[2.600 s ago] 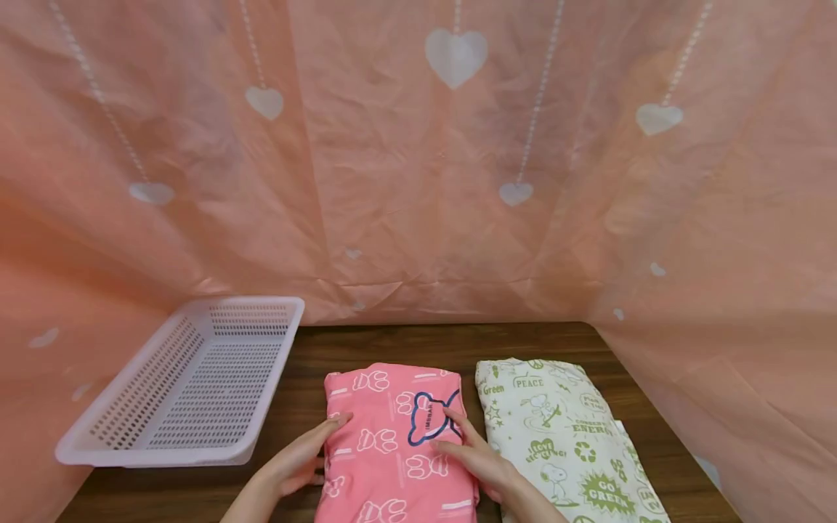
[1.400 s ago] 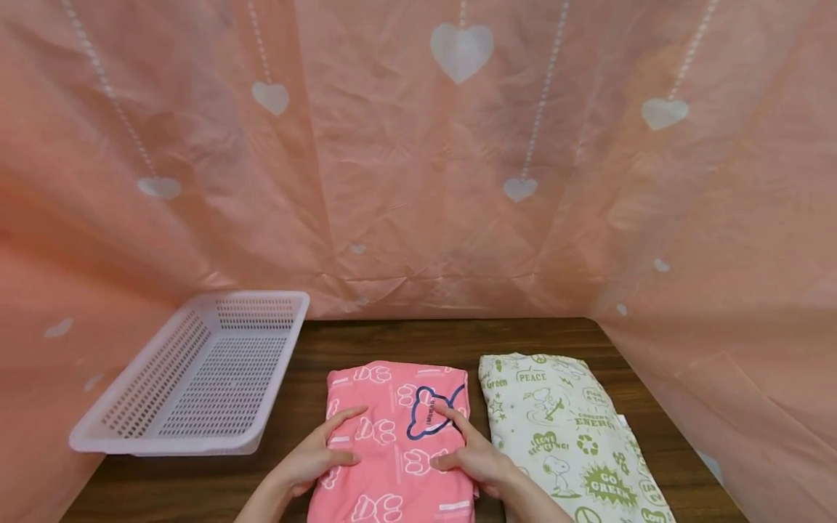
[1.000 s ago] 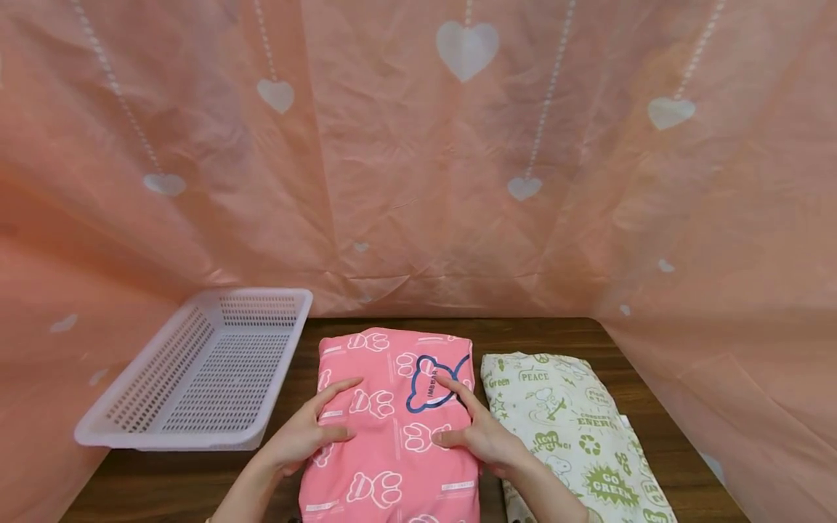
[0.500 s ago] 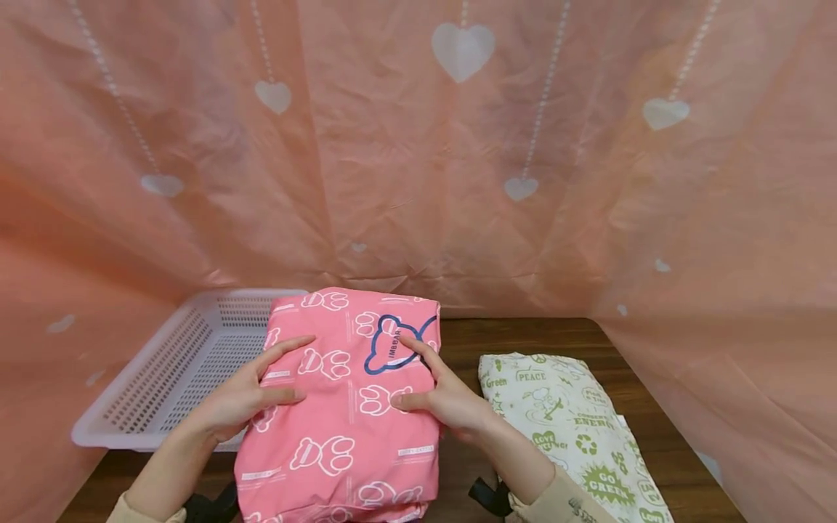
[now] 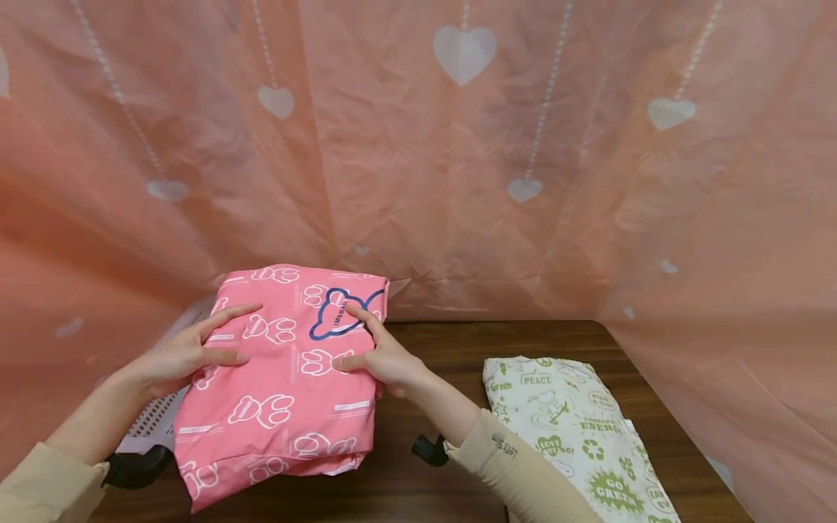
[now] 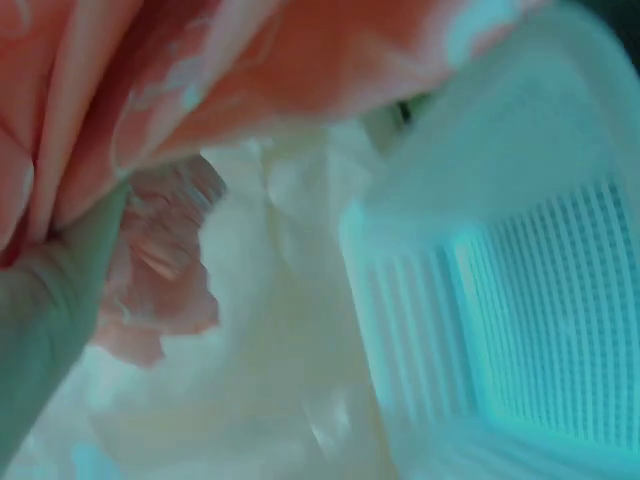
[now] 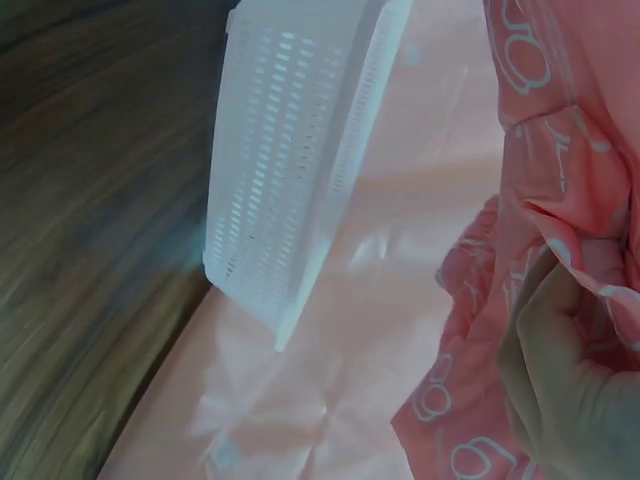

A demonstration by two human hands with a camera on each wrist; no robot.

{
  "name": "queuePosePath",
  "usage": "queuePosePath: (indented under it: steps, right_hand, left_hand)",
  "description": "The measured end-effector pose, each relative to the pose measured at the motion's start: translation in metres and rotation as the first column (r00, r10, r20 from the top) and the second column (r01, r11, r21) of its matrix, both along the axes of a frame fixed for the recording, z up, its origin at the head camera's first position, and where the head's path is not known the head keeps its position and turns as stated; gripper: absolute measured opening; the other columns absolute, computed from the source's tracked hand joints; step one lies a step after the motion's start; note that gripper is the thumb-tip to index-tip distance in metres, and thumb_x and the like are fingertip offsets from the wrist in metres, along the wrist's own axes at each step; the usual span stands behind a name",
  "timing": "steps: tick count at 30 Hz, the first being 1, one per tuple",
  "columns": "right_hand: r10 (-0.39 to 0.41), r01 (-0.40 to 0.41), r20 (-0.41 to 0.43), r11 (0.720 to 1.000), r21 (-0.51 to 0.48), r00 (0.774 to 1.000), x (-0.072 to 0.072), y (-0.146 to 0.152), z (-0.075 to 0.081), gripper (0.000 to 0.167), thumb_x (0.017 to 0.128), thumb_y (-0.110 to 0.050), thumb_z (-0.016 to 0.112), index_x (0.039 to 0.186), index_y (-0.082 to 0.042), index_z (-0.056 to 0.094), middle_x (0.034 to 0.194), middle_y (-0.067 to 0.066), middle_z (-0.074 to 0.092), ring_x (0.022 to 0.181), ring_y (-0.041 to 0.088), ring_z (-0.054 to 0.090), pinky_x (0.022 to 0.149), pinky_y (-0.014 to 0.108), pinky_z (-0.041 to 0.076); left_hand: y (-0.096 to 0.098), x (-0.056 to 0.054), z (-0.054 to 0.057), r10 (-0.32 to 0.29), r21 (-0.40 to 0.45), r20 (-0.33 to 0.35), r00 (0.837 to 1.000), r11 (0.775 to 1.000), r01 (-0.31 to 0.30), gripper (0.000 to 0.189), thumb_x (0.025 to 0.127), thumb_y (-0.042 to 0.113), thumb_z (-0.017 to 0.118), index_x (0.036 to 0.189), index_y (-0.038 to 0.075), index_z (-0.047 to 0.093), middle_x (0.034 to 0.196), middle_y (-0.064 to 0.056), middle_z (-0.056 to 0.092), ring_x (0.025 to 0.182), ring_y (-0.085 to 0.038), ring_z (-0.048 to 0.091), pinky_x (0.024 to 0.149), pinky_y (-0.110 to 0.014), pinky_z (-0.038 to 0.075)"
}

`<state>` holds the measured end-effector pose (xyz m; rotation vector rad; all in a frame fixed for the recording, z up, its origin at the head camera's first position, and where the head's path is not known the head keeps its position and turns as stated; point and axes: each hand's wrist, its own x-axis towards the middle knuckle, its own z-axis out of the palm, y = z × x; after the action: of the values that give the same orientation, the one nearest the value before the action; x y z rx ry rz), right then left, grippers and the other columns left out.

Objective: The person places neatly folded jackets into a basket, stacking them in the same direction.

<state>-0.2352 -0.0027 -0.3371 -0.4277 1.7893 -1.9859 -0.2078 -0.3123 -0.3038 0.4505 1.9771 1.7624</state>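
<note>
A folded pink garment [image 5: 281, 385] with white bear outlines and a dark blue bear-head print is held up in the head view, tilted, its lower left corner drooping. My left hand [image 5: 175, 359] grips its left edge, thumb and index finger spread on top. On the opposite edge, my right hand [image 5: 395, 363] holds it the same way. In the right wrist view the other fingers [image 7: 545, 340] curl under the cloth. Behind and below the garment is a white perforated basket [image 5: 153, 425], mostly covered in the head view; the left wrist view shows its slotted inside.
A folded white garment [image 5: 569, 428] with green print lies on the right of the dark wooden table [image 5: 445, 341]. A pink curtain [image 5: 458, 181] with white hearts hangs behind and along both sides. Black wrist mounts [image 5: 137, 468] stick out below the sleeves.
Both hands have closed on the pink garment's sides, lifted it off the table and carried it left, over the basket in the head view. The green-printed garment stays put.
</note>
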Motion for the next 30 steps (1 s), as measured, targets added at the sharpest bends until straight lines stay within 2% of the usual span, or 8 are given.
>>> queuePosePath:
  steps: [4, 7, 13, 18, 20, 22, 26, 30]
  right_hand:
    - [-0.017, 0.017, 0.002, 1.0, 0.011, 1.0, -0.011, -0.025, 0.001, 0.084, 0.081, 0.003, 0.073, 0.147, -0.035, 0.037, 0.119, 0.01, 0.055, 0.076, 0.021, 0.066, 0.059, 0.033, 0.056]
    - [-0.026, 0.026, -0.003, 0.999, 0.029, 1.0, -0.02, -0.045, 0.001, 0.085, 0.08, 0.003, 0.073, 0.147, -0.035, 0.037, 0.11, 0.01, 0.058, 0.065, 0.021, 0.065, 0.045, 0.028, 0.05]
    - [-0.039, 0.039, 0.0, 0.999, 0.027, 0.999, -0.036, -0.09, -0.007, 0.084, 0.078, 0.006, 0.074, 0.143, -0.035, 0.041, 0.102, 0.01, 0.057, 0.053, 0.019, 0.059, 0.039, 0.026, 0.044]
    - [-0.064, 0.064, 0.009, 0.997, 0.042, 0.998, -0.042, -0.121, -0.016, 0.081, 0.077, 0.006, 0.075, 0.138, -0.038, 0.045, 0.101, 0.014, 0.056, 0.036, 0.02, 0.046, 0.03, 0.027, 0.035]
    - [-0.085, 0.085, 0.0, 0.995, 0.045, 0.996, -0.043, -0.131, -0.018, 0.081, 0.076, 0.007, 0.075, 0.137, -0.037, 0.047, 0.11, 0.013, 0.054, 0.043, 0.019, 0.048, 0.033, 0.027, 0.037]
    - [-0.11, 0.111, -0.017, 0.993, 0.049, 0.994, -0.045, -0.14, -0.021, 0.08, 0.075, 0.007, 0.076, 0.137, -0.035, 0.048, 0.12, 0.01, 0.051, 0.059, 0.018, 0.053, 0.041, 0.026, 0.041]
    - [-0.142, 0.143, -0.024, 0.989, 0.045, 0.99, -0.048, -0.157, -0.028, 0.081, 0.073, 0.009, 0.075, 0.137, -0.032, 0.048, 0.13, 0.006, 0.046, 0.082, 0.028, 0.057, 0.052, 0.026, 0.042]
    - [-0.169, 0.169, -0.005, 0.984, 0.064, 0.986, -0.047, -0.172, -0.038, 0.081, 0.072, 0.012, 0.075, 0.136, -0.03, 0.049, 0.124, 0.004, 0.048, 0.079, 0.031, 0.056, 0.053, 0.029, 0.042]
  left_hand:
    - [-0.028, -0.016, 0.008, -0.069, -0.071, 0.029, 0.997, 0.995, 0.071, 0.069, 0.1, 0.002, 0.048, 0.15, 0.043, 0.025, 0.128, -0.003, 0.053, 0.1, -0.034, 0.067, 0.082, -0.054, 0.053]
    - [-0.05, -0.028, 0.013, -0.074, -0.154, 0.036, 0.997, 0.985, 0.079, 0.072, 0.1, 0.005, 0.049, 0.152, 0.045, 0.019, 0.133, -0.006, 0.043, 0.102, -0.036, 0.065, 0.085, -0.053, 0.052]
    - [-0.094, -0.043, 0.005, -0.086, -0.169, 0.055, 0.995, 0.981, 0.094, 0.071, 0.101, 0.003, 0.044, 0.151, 0.046, 0.018, 0.131, 0.004, 0.044, 0.105, -0.035, 0.064, 0.087, -0.053, 0.052]
    - [-0.119, -0.049, -0.002, 0.01, -0.288, 0.01, 1.0, 0.958, -0.006, 0.067, 0.099, 0.009, 0.05, 0.149, 0.045, 0.022, 0.131, 0.004, 0.038, 0.106, -0.03, 0.063, 0.087, -0.049, 0.053]
    - [-0.126, -0.052, -0.004, 0.044, -0.362, -0.021, 0.999, 0.931, -0.048, 0.068, 0.097, 0.014, 0.054, 0.148, 0.046, 0.023, 0.136, -0.002, 0.029, 0.106, -0.027, 0.06, 0.086, -0.046, 0.053]
    - [-0.132, -0.055, -0.005, 0.06, -0.399, -0.027, 0.998, 0.915, -0.065, 0.069, 0.096, 0.017, 0.056, 0.148, 0.046, 0.023, 0.142, -0.011, 0.019, 0.107, -0.025, 0.057, 0.086, -0.045, 0.052]
    - [-0.141, -0.062, -0.011, 0.068, -0.455, -0.063, 0.996, 0.886, -0.089, 0.069, 0.093, 0.018, 0.059, 0.148, 0.044, 0.026, 0.146, -0.024, 0.008, 0.109, -0.022, 0.049, 0.084, -0.041, 0.05]
    - [-0.148, -0.065, -0.021, 0.094, -0.484, -0.069, 0.993, 0.868, -0.115, 0.07, 0.09, 0.015, 0.062, 0.147, 0.041, 0.03, 0.147, -0.027, 0.006, 0.115, -0.032, 0.042, 0.085, -0.04, 0.046]
